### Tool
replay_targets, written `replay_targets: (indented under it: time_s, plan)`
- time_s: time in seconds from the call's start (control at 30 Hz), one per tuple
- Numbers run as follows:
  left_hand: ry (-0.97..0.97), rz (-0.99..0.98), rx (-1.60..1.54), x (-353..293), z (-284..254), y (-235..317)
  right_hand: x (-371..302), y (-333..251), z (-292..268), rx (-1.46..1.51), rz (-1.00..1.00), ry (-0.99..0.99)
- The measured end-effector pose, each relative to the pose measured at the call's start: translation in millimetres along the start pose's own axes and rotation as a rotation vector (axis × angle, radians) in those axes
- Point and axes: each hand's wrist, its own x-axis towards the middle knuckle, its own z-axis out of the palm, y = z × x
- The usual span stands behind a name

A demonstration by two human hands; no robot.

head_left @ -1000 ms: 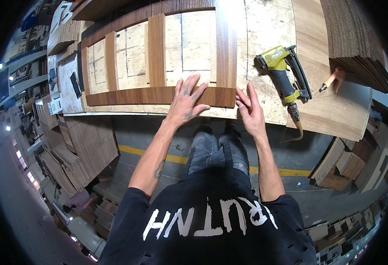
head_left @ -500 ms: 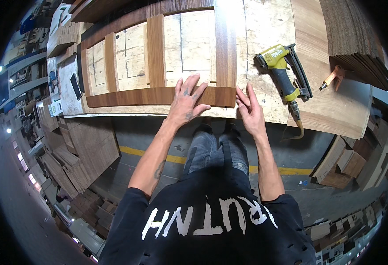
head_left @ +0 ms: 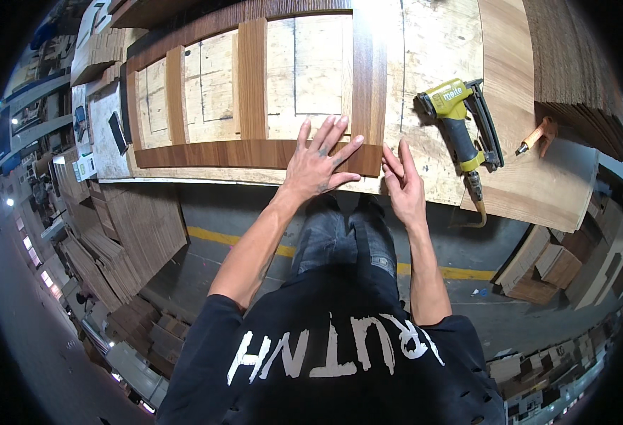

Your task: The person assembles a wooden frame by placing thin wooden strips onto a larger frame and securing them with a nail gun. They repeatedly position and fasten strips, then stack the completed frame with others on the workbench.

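A brown wooden frame [head_left: 253,78] with crosspieces lies flat on the workbench [head_left: 435,42]. Along its near side runs a long wooden strip [head_left: 212,154]. My left hand [head_left: 318,159] rests on this strip near its right end, palm down and fingers spread. Beside the frame's near right corner is my right hand [head_left: 406,185], its fingers stretched out along the strip's end and nothing gripped in them. To the right of that hand a yellow and black pneumatic nail gun [head_left: 460,124] lies on its side, with its air hose [head_left: 480,212] attached.
An orange-handled air blow gun [head_left: 540,134] lies farther right, near a tall stack of brown boards [head_left: 574,57]. More stacked panels [head_left: 138,241] stand on the floor at left. The bench's near edge runs just in front of my legs.
My left hand has slid to the right along the strip, and its fingers are spread wider. My right hand stays by the corner. The whole view has shifted slightly.
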Motion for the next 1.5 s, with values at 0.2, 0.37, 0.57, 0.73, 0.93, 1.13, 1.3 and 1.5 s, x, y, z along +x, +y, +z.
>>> replay_targets:
  time_s: [0.2, 0.37, 0.57, 0.73, 0.93, 1.13, 1.3, 1.5]
  plan:
    - [-0.047, 0.001, -0.020, 2, 0, -1, 2, 0, -1, 0.029, 0.025, 0.006]
    - [-0.028, -0.001, -0.008, 2, 1, -2, 4, -2, -3, 0.026, 0.068, -0.005]
    - [-0.027, -0.023, -0.034, 0, 1, -1, 30, -62, -40, -0.868, -0.381, 0.578]
    - [-0.050, -0.011, -0.036, 2, 3, -5, 69, -72, -72, -1.170, -0.175, 0.406]
    - [-0.046, -0.025, -0.051, 0, -2, -4, 56, -109, -89, -0.904, -0.046, 0.205]
    - [-0.091, -0.038, -0.042, -4, 2, -5, 9, -139, -43, -0.830, 0.146, -0.205]
    - [-0.084, -0.038, -0.093, -6, 7, -7, 8, -117, -16, -0.975, 0.080, -0.236]
    - [-0.058, -0.034, -0.109, -7, 8, -7, 11, -112, -12, -0.976, 0.071, -0.231]
